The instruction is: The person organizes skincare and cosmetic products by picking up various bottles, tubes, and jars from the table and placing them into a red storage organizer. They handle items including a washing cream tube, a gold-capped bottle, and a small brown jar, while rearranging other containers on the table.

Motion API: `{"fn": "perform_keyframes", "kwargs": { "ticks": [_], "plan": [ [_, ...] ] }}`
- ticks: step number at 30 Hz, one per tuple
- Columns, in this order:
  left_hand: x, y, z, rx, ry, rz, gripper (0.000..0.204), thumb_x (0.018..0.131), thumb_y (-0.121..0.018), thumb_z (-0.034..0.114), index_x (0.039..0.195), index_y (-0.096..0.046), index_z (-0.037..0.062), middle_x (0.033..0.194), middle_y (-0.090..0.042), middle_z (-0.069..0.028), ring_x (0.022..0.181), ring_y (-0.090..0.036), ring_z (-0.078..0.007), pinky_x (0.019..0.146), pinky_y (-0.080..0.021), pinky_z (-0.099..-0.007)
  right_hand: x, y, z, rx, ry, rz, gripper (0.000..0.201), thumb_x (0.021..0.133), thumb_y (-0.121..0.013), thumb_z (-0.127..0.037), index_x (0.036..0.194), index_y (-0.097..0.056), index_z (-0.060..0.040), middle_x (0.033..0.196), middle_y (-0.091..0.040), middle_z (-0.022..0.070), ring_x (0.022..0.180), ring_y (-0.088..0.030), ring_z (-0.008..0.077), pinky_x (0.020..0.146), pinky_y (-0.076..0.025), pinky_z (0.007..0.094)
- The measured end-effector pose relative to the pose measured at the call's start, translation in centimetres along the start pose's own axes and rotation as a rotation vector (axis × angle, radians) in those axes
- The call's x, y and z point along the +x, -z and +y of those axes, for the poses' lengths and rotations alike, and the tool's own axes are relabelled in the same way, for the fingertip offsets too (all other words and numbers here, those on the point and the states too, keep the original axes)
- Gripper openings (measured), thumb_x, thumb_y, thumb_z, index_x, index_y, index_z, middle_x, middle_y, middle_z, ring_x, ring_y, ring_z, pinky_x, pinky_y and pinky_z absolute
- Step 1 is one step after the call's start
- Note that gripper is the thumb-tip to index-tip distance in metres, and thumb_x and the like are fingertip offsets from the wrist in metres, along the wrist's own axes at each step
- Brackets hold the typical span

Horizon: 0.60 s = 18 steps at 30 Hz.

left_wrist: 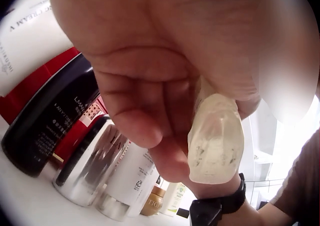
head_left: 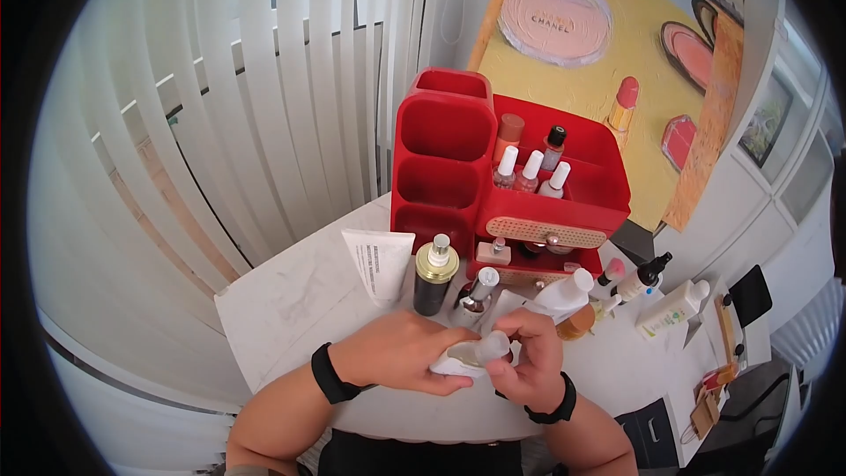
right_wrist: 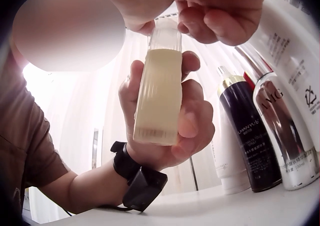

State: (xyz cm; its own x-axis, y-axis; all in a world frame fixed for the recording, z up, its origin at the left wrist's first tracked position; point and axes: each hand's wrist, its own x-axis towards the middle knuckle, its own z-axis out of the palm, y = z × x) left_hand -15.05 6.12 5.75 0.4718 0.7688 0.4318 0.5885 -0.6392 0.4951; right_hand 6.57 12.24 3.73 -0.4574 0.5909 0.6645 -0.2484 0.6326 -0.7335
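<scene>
A small clear bottle of pale yellow liquid [right_wrist: 159, 93] is gripped by my left hand [head_left: 397, 353], fingers wrapped about its body. At its top, the thumb and fingers of my right hand [head_left: 539, 357] pinch the frosted cap [head_left: 493, 345]. The bottle tilts to the right in the head view, above the front of the table. Its ribbed base [left_wrist: 216, 146] faces the left wrist camera. Beyond the hands stand a black bottle with a gold collar [head_left: 436, 278], a silver pump bottle [head_left: 476, 293] and a white cream tube [head_left: 379, 264].
A red organizer [head_left: 441, 159] at the back holds several nail polish bottles [head_left: 529, 172]; its drawer below is pulled out. To the right stand a white bottle [head_left: 567, 293], an amber jar [head_left: 575, 326] and a white-green bottle [head_left: 674, 308] on the marble table [head_left: 291, 317]. Vertical blinds hang at left.
</scene>
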Motion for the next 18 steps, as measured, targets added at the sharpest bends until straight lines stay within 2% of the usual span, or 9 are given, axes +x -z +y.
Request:
{"fn": "perform_keyframes", "kwargs": {
  "ticks": [1, 3, 6, 7, 10, 12, 13, 15, 18],
  "plan": [
    [0.0, -0.1, -0.1, -0.015, -0.013, 0.017, 0.050, 0.085, -0.078, 0.042, 0.117, -0.065, 0.0062, 0.066, -0.065, -0.0129, 0.059, -0.066, -0.0332, 0.055, -0.053, -0.0399, 0.1, 0.2, -0.1, 0.000, -0.005, 0.001, 0.038, 0.083, -0.080, -0.017, 0.114, -0.061, -0.0068, 0.083, -0.059, 0.0048, 0.063, -0.051, 0.0123, 0.054, -0.041, 0.0264],
    [0.0, -0.3, -0.2, -0.031, -0.027, 0.035, 0.050, 0.085, -0.077, 0.042, 0.117, -0.065, 0.0062, 0.064, -0.065, -0.0128, 0.058, -0.066, -0.0333, 0.055, -0.053, -0.0400, 0.6, 0.7, -0.2, -0.116, 0.060, -0.121, 0.042, 0.083, -0.080, -0.017, 0.119, -0.060, -0.0064, 0.083, -0.060, 0.0051, 0.062, -0.050, 0.0131, 0.054, -0.041, 0.0261],
    [0.2, -0.3, -0.1, -0.034, -0.043, 0.055, 0.049, 0.085, -0.077, 0.043, 0.116, -0.065, 0.0061, 0.063, -0.064, -0.0122, 0.058, -0.066, -0.0332, 0.054, -0.053, -0.0396, 0.9, 0.8, 0.2, -0.122, 0.105, -0.128, 0.039, 0.085, -0.077, -0.016, 0.119, -0.061, -0.0061, 0.082, -0.060, 0.0052, 0.062, -0.050, 0.0133, 0.055, -0.041, 0.0261],
    [0.2, -0.3, -0.1, -0.022, -0.018, 0.038, 0.049, 0.082, -0.080, 0.040, 0.113, -0.065, 0.0058, 0.064, -0.064, -0.0117, 0.058, -0.066, -0.0323, 0.054, -0.052, -0.0387, 0.9, 0.9, 0.3, -0.126, 0.108, -0.126, 0.039, 0.085, -0.077, -0.016, 0.119, -0.061, -0.0061, 0.082, -0.060, 0.0052, 0.062, -0.050, 0.0133, 0.055, -0.041, 0.0261],
    [0.2, -0.1, 0.2, -0.009, 0.004, 0.023, 0.048, 0.080, -0.083, 0.038, 0.110, -0.066, 0.0052, 0.065, -0.065, -0.0112, 0.058, -0.066, -0.0314, 0.054, -0.052, -0.0377, 0.7, 0.9, 0.4, -0.124, 0.114, -0.142, 0.037, 0.088, -0.074, -0.017, 0.120, -0.061, -0.0051, 0.088, -0.061, 0.0070, 0.064, -0.052, 0.0138, 0.056, -0.043, 0.0263],
    [0.2, -0.2, 0.3, -0.007, 0.003, 0.029, 0.048, 0.080, -0.083, 0.039, 0.110, -0.066, 0.0049, 0.064, -0.064, -0.0110, 0.058, -0.066, -0.0314, 0.054, -0.052, -0.0376, 1.1, 0.8, 0.0, -0.149, 0.165, -0.122, 0.037, 0.088, -0.073, -0.018, 0.120, -0.061, -0.0042, 0.099, -0.062, 0.0105, 0.067, -0.053, 0.0145, 0.058, -0.046, 0.0266],
    [0.2, -0.1, 0.4, -0.002, 0.005, 0.022, 0.048, 0.081, -0.082, 0.039, 0.110, -0.066, 0.0047, 0.064, -0.064, -0.0109, 0.057, -0.066, -0.0313, 0.054, -0.052, -0.0375, 1.0, 0.9, 0.1, -0.150, 0.165, -0.122, 0.037, 0.088, -0.073, -0.018, 0.120, -0.061, -0.0042, 0.099, -0.062, 0.0105, 0.067, -0.053, 0.0145, 0.058, -0.046, 0.0266],
    [0.3, 0.1, 0.4, 0.007, 0.005, 0.019, 0.047, 0.082, -0.082, 0.039, 0.110, -0.067, 0.0045, 0.064, -0.064, -0.0108, 0.057, -0.066, -0.0312, 0.054, -0.051, -0.0373, 0.8, 1.1, 0.4, -0.157, 0.146, -0.140, 0.038, 0.087, -0.074, -0.017, 0.120, -0.060, -0.0036, 0.111, -0.060, 0.0137, 0.071, -0.054, 0.0148, 0.060, -0.048, 0.0270],
    [0.3, 0.2, 0.3, 0.028, -0.001, 0.006, 0.047, 0.083, -0.081, 0.040, 0.110, -0.067, 0.0044, 0.063, -0.063, -0.0102, 0.057, -0.065, -0.0308, 0.053, -0.051, -0.0369, 0.6, 0.8, 0.5, -0.116, 0.126, -0.111, 0.042, 0.085, -0.076, -0.016, 0.122, -0.060, -0.0036, 0.115, -0.059, 0.0143, 0.075, -0.055, 0.0148, 0.062, -0.048, 0.0265]
  ]
}}
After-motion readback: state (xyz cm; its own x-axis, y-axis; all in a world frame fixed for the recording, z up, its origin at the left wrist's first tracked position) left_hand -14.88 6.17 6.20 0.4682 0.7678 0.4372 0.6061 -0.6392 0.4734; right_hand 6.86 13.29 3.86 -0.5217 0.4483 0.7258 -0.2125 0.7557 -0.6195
